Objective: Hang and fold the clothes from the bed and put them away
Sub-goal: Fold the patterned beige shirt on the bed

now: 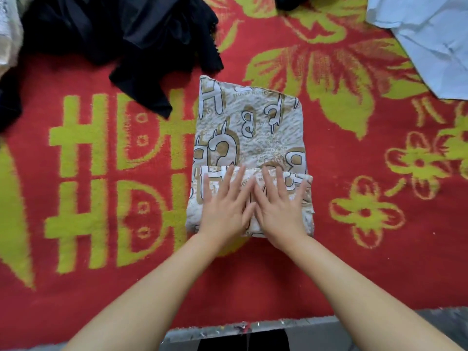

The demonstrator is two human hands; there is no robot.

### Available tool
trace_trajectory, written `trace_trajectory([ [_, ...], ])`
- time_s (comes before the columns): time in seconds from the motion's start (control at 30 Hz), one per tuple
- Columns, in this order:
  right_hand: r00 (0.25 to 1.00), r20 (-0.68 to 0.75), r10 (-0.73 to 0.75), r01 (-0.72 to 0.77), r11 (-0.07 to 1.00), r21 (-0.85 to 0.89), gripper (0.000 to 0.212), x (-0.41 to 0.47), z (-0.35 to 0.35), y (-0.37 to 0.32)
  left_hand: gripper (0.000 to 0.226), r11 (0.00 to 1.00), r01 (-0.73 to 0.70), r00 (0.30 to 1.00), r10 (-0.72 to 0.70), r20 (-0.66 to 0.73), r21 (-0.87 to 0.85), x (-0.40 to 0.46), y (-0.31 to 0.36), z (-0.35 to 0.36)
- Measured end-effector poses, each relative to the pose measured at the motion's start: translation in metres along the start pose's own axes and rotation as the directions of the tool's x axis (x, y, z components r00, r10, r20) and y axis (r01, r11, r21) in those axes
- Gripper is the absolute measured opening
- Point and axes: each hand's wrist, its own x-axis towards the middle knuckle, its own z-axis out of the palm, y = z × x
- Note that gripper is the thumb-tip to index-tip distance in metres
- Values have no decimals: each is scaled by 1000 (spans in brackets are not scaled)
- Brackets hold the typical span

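Right now the folded garment, a white and tan printed cloth with big outlined letter shapes, lies in the middle of the bed as a tidy upright rectangle, its near end doubled over into a thicker band. Both hands press flat on that doubled band: the left hand on its left half and the right hand on its right half, side by side, the thumbs nearly meeting in the middle. All the fingers are straight and spread, palms down, lying on the cloth rather than curling round any part of it. The bare forearms reach in from the near edge. Under the garment is the red blanket that covers the bed, patterned with yellow-green flowers on the right and blocky yellow-green letters on the left. To the far left, a crumpled heap of black clothes sprawls across the blanket, one loose corner coming near the garment's far left corner, though I cannot tell whether they touch. At the far right corner a pale blue garment lies creased, well apart from the folded one. A sliver of light fabric shows at the far left edge, beside the black heap. Along the near edge, a grey strip of floor shows below the blanket.
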Motion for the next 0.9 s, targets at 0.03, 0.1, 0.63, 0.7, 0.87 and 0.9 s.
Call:
trace_trajectory([
  [0.03,997,64,36,-41,997,66,58,-5,9,4,60,998,62,995,-63,75,10,-9,-6,10],
  [0.1,985,137,108,-128,981,145,58,-7,28,20,64,983,181,969,-179,169,0,-19,-29,32],
  [0.63,947,316,-52,80,994,-77,96,-28,3,29,104,978,-154,918,90,387,139,-26,-36,6],
  [0.7,913,399,-80,109,993,-50,90,-29,-9,25,100,986,-131,869,65,491,103,-25,-29,-5],
  [0.87,575,746,-335,102,935,341,67,-29,-62,36,74,927,171,421,236,876,-332,-23,-35,-62],
  [0.9,541,758,-363,73,919,388,47,-22,-75,39,62,894,278,344,250,905,-352,-17,-38,-75],
])
